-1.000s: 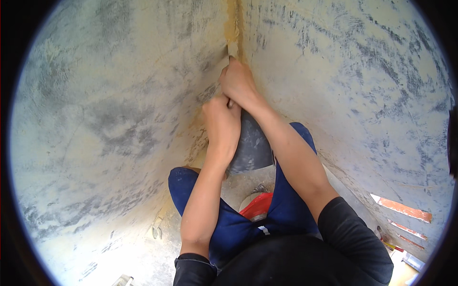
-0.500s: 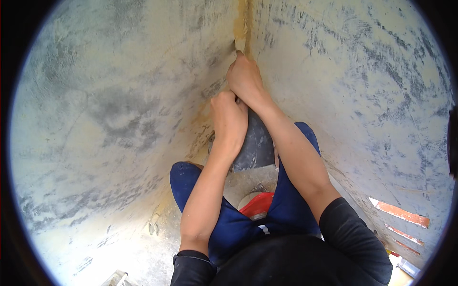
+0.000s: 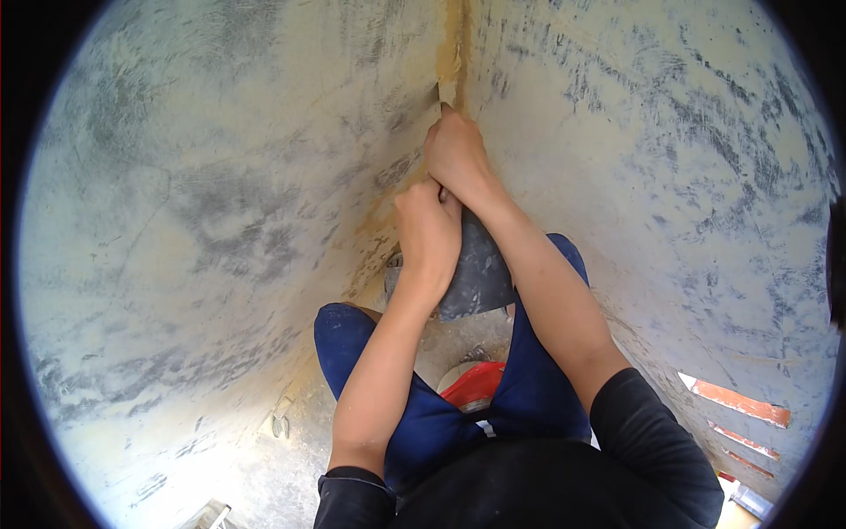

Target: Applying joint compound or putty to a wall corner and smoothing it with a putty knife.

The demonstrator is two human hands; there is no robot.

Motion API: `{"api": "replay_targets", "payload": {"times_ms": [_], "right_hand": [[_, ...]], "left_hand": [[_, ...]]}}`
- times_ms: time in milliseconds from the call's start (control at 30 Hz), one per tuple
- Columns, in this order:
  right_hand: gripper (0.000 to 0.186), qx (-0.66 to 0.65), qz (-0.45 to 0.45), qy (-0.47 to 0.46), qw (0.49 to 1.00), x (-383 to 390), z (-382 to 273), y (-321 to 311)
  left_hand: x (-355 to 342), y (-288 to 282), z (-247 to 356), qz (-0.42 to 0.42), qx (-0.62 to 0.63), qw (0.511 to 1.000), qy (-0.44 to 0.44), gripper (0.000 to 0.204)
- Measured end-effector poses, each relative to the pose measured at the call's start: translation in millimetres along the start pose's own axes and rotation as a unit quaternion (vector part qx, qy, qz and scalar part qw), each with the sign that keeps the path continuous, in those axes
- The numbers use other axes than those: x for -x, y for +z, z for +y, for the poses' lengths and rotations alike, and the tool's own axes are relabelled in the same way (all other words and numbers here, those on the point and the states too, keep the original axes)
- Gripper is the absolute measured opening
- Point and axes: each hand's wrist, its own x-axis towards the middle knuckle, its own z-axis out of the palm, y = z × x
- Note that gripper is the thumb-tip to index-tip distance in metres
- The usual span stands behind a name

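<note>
My right hand [image 3: 458, 152] is closed around a scraper, its thin blade [image 3: 447, 92] pressed into the wall corner [image 3: 456, 53], where a yellowish-brown strip of filler runs up. Just below and touching it, my left hand [image 3: 427, 225] is curled shut at the top of a dark grey flat piece [image 3: 478, 273] with whitish smears. This piece hangs between my forearms, above my knees. The left fingers hide where they grip it, and most of the scraper's handle is covered by my right hand.
Patchy grey-and-white walls [image 3: 238, 203] [image 3: 634, 176] close in on both sides. Below me lie the dusty floor [image 3: 291, 476] and something red [image 3: 476, 384] between my legs. Slots [image 3: 740, 401] open low in the right wall, and a pale object [image 3: 211, 514] stands at the lower left.
Both hands, with the scraper and the grey piece, appear slightly lower and further right in view. The walls shift a little the same way, so my head has moved too. Both grips look unchanged.
</note>
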Motion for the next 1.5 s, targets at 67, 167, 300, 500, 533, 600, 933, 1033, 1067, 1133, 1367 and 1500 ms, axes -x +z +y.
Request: {"api": "replay_targets", "payload": {"times_ms": [67, 167, 300, 500, 533, 600, 933, 1033, 1067, 1133, 1367, 1500], "right_hand": [[0.035, 0.008, 0.002, 0.014, 1.0, -3, -9, -3], [0.037, -0.01, 0.016, 0.014, 1.0, 3, -5, -2], [0.04, -0.034, 0.003, 0.017, 0.999, 8, 11, 3], [0.044, -0.141, -0.22, 0.074, 0.962, 10, 49, -17], [0.044, -0.14, -0.222, 0.074, 0.962, 11, 50, -23], [0.043, -0.173, -0.272, 0.173, 0.931, 13, 43, -40], [0.051, 0.14, -0.173, 0.015, 0.975, 22, 59, -66], [0.043, 0.139, -0.129, 0.017, 0.982, 32, 45, -67], [0.033, 0.132, -0.134, 0.04, 0.981, 37, 37, -66], [0.025, 0.125, -0.131, 0.07, 0.981, 39, 35, -60], [0.025, -0.225, -0.233, 0.227, 0.919, 39, 39, -19], [0.05, -0.29, -0.173, 0.288, 0.896, 50, 30, -3]], "left_hand": [[0, -3, -1, -0.009, 0.015, 1.0, -0.015, 0.016], [0, -2, -1, 0.008, 0.015, 1.0, 0.014, 0.016], [8, -7, 3, -0.03, 0.0, 0.999, -0.021, 0.018], [9, -4, -14, -0.167, 0.014, 0.986, -0.025, 0.025], [9, -5, -21, -0.187, 0.025, 0.982, -0.001, 0.029], [11, -10, -30, -0.182, -0.004, 0.983, -0.016, 0.037], [-20, -23, -57, -0.115, -0.114, 0.985, -0.058, 0.072], [-30, -24, -64, -0.083, -0.12, 0.989, -0.006, 0.063], [-34, -26, -66, -0.088, -0.121, 0.989, -0.004, 0.063], [-43, -31, -67, -0.124, -0.136, 0.982, -0.031, 0.048], [-51, -45, -73, -0.129, -0.166, 0.978, -0.002, 0.037], [-47, -45, -68, -0.131, -0.196, 0.972, -0.01, 0.032]]}}
